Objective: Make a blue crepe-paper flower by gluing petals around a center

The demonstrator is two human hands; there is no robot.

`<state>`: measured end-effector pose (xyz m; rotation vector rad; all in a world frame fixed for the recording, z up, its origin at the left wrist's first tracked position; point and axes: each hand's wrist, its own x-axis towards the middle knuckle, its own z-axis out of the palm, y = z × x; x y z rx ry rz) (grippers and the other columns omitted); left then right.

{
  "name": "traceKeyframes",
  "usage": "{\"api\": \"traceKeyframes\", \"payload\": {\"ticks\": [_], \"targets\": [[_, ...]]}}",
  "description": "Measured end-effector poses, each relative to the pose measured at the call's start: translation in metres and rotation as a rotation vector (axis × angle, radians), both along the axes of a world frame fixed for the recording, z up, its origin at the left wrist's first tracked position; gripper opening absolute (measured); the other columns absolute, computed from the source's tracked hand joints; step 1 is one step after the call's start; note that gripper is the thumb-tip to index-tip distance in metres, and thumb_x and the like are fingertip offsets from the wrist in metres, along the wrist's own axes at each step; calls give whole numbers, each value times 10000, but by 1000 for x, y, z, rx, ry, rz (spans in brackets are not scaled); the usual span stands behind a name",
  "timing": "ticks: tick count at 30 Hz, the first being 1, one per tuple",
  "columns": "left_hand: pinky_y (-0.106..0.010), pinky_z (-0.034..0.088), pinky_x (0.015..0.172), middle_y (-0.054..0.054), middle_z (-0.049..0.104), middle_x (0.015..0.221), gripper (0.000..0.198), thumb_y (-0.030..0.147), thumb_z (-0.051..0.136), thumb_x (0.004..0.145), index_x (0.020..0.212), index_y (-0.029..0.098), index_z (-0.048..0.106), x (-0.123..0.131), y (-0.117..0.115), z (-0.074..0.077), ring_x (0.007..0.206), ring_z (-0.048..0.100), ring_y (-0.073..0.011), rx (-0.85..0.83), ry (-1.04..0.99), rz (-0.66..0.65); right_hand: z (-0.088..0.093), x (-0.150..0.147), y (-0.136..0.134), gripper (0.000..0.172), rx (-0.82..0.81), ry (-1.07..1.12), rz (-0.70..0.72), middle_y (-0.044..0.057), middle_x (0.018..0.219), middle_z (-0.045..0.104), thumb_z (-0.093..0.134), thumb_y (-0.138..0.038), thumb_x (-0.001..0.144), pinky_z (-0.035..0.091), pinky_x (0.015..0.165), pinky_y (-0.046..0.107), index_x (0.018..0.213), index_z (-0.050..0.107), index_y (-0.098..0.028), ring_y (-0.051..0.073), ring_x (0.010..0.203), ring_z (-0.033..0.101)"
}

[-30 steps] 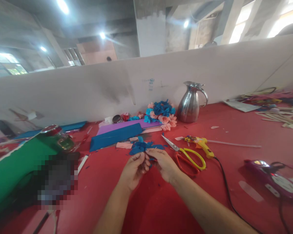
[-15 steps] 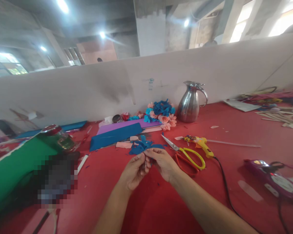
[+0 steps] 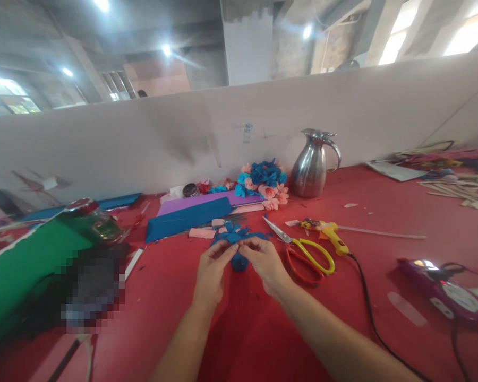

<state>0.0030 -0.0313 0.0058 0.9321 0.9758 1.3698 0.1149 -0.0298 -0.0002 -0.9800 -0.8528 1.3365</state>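
Observation:
My left hand [image 3: 215,268] and my right hand [image 3: 263,262] meet at the fingertips in the middle of the view. Both pinch a dark blue paper piece [image 3: 239,261], whose rounded part shows between and below the fingers. Just beyond my hands lie blue paper scraps [image 3: 233,232]. Scissors [image 3: 308,254] with one yellow and one red handle rest open to the right of my right hand. Further right is a yellow glue gun [image 3: 332,237] with a black cord.
Blue card [image 3: 189,218], purple card [image 3: 207,201], paper flowers [image 3: 265,183] and a metal jug [image 3: 311,164] stand or lie at the back. A glass jar [image 3: 99,220] and green sheet [image 3: 35,270] are left, a purple power strip [image 3: 446,292] right.
My fingers have come together and turned, both thumbs now at the pinch. The rounded blue paper now shows below them, and the thin thing seen between my hands before is out of sight.

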Motion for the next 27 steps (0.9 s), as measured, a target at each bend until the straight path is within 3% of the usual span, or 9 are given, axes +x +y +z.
{"api": "traceKeyframes", "payload": {"ticks": [4, 10, 17, 23, 27], "targets": [[-249, 476, 786, -21, 752, 824, 195, 224, 780, 644, 834, 184, 755, 1, -2, -1, 795, 655, -155, 16, -20, -6, -2, -2, -1, 141, 69, -143, -51, 12, 695, 622, 679, -321, 655, 387, 630, 270, 667, 675, -180, 154, 674, 515], [-272, 478, 824, -28, 758, 864, 182, 244, 757, 682, 855, 187, 760, 1, -2, -4, 845, 661, -174, 38, -27, 8, -7, -3, 0, 178, 115, -176, -46, 1, 651, 560, 657, -352, 695, 372, 584, 275, 615, 602, -202, 156, 634, 487], [-260, 490, 692, -34, 751, 758, 173, 235, 822, 560, 713, 184, 757, 0, 1, 0, 725, 653, -163, -46, -149, 3, -1, -3, -5, 122, 228, -336, -71, 21, 723, 564, 598, -261, 734, 394, 621, 288, 627, 624, -209, 165, 663, 509], [-261, 489, 652, 12, 701, 649, 134, 200, 826, 546, 594, 202, 701, -8, 9, -3, 669, 625, -151, 61, -133, 39, 10, 1, -8, 101, 181, -51, 19, 2, 675, 589, 545, -268, 721, 391, 637, 273, 679, 614, -208, 164, 677, 525], [-279, 507, 688, -2, 715, 701, 134, 242, 813, 578, 683, 213, 733, -10, 8, -2, 751, 648, -185, 91, -68, -10, 16, 6, -7, 205, 89, 106, 80, 2, 684, 608, 595, -403, 733, 382, 626, 270, 708, 617, -201, 158, 663, 541]]}}
